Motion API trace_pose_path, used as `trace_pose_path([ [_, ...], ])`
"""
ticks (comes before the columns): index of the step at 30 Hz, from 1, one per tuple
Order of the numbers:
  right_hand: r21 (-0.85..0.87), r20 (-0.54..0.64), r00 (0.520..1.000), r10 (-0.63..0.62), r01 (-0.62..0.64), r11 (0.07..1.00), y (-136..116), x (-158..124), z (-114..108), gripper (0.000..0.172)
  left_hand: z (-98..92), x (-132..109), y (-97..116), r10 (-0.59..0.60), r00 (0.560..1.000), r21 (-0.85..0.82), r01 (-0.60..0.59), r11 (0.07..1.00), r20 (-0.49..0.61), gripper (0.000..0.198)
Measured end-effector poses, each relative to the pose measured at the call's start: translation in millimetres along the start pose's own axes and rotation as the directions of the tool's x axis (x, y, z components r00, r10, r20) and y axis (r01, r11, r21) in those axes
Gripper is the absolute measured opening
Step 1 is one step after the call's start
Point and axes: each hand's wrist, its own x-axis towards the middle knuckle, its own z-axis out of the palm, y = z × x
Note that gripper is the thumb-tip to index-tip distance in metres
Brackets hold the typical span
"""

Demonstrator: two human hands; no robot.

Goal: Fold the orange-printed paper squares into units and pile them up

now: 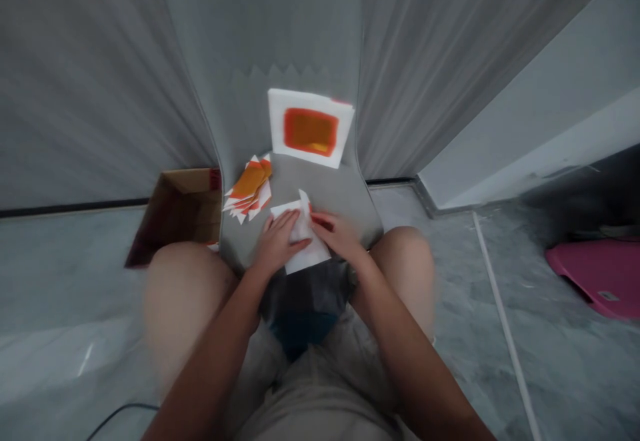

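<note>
A white sheet of paper (306,249) with a red-orange patch lies partly folded on the grey chair seat (320,191) in front of me. My left hand (280,241) presses flat on its left part with fingers stretched out. My right hand (337,234) rests on its right edge, fingers pressed down on the fold. Behind them a stack of white sheets (309,126) with an orange rectangle leans against the chair back. A pile of folded orange-and-white pieces (249,189) lies at the seat's left.
An open cardboard box (175,214) stands on the floor left of the chair. Grey curtains hang behind. A pink flat object (597,278) lies on the floor at right, and a thin white rod (503,321) crosses the grey floor. My bare knees flank the seat.
</note>
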Motion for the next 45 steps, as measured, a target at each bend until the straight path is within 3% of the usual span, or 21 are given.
trace_pose_path([
  [4, -0.245, -0.058, 0.995, -0.078, 0.061, 0.968, 9, 2, 14, 0.057, -0.5, 0, 0, -0.007, 1.000, -0.004, 0.007, 1.000, 0.003, 0.076],
  [10, -0.271, -0.069, 0.988, -0.138, 0.115, 0.956, 15, 2, 18, 0.038, 1.3, 2, -3, -0.003, 1.000, -0.034, 0.003, 0.999, 0.008, 0.076],
  [16, -0.378, -0.076, 0.990, -0.119, 0.082, 0.922, 19, 5, 21, 0.042, 4.9, 4, -6, -0.072, 0.995, -0.078, 0.067, 0.995, -0.074, 0.091],
  [19, -0.430, -0.084, 0.987, -0.134, 0.085, 0.899, 21, 6, 25, 0.044, 3.5, 1, -11, -0.085, 0.994, -0.133, 0.076, 0.988, -0.062, 0.098],
  [22, -0.456, -0.079, 0.987, -0.143, 0.092, 0.885, 24, 8, 27, 0.045, -2.7, -3, -14, -0.078, 0.996, -0.192, 0.069, 0.979, -0.038, 0.090],
  [25, -0.474, -0.083, 0.983, -0.166, 0.108, 0.874, 27, 8, 28, 0.045, -11.5, 0, -9, -0.034, 0.996, -0.214, 0.015, 0.977, -0.084, 0.064],
  [27, -0.492, -0.080, 0.981, -0.178, 0.116, 0.863, 28, 8, 28, 0.045, -16.2, 10, -5, 0.065, 0.994, -0.198, -0.082, 0.977, -0.092, 0.054],
  [30, -0.537, -0.052, 0.981, -0.186, 0.129, 0.834, 27, 7, 30, 0.042, -18.6, 27, -2, 0.257, 0.966, -0.132, -0.252, 0.959, 0.029, 0.051],
  [32, -0.577, -0.033, 0.982, -0.185, 0.133, 0.806, 26, 5, 32, 0.041, -17.1, 37, -5, 0.308, 0.945, -0.073, -0.301, 0.951, 0.113, 0.052],
  [37, -0.649, -0.006, 0.973, -0.233, 0.173, 0.741, 27, 0, 36, 0.043, -9.8, 42, -18, 0.281, 0.942, 0.014, -0.288, 0.957, 0.183, 0.059],
  [41, -0.620, 0.090, 0.955, -0.281, 0.275, 0.735, 30, -9, 34, 0.052, -6.5, 41, -17, 0.258, 0.949, 0.038, -0.269, 0.962, 0.180, 0.062],
  [45, -0.635, 0.136, 0.957, -0.257, 0.284, 0.719, 32, -23, 28, 0.058, -4.3, 43, -13, 0.246, 0.959, 0.037, -0.253, 0.967, 0.139, 0.063],
])
